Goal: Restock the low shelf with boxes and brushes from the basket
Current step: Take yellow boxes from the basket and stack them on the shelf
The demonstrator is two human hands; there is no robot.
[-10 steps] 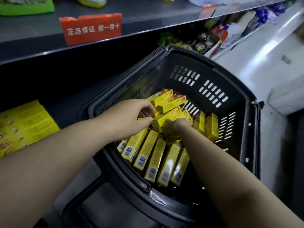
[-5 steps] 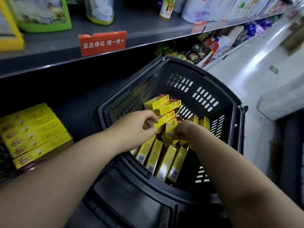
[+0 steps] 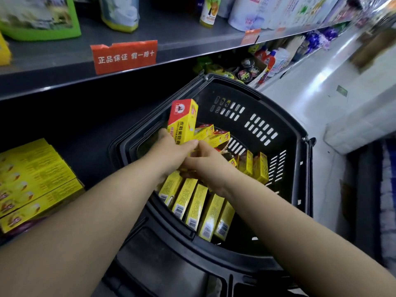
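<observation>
A black plastic basket (image 3: 285,129) stands on the floor in front of the low shelf (image 3: 90,133), with several yellow boxes (image 3: 194,205) inside it. My left hand (image 3: 171,153) grips a stack of yellow boxes (image 3: 183,120) that stands upright above the basket's left side, red end on top. My right hand (image 3: 206,161) lies just right of it, thumb against the bottom of the stack; its fingers are hidden. Two more boxes (image 3: 211,133) lie at the back of the basket. No brushes are visible.
Stacked yellow boxes (image 3: 32,181) lie on the low shelf at the left, with dark shelf space to their right. The upper shelf (image 3: 171,41) carries a red label, bottles and bags. Bottles and tins fill the low shelf beyond the basket. The aisle floor (image 3: 317,82) runs to the right.
My left hand has lifted a stack of yellow boxes upright out of the pile in the basket. My right hand has moved left to meet it. The camera has tilted up.
</observation>
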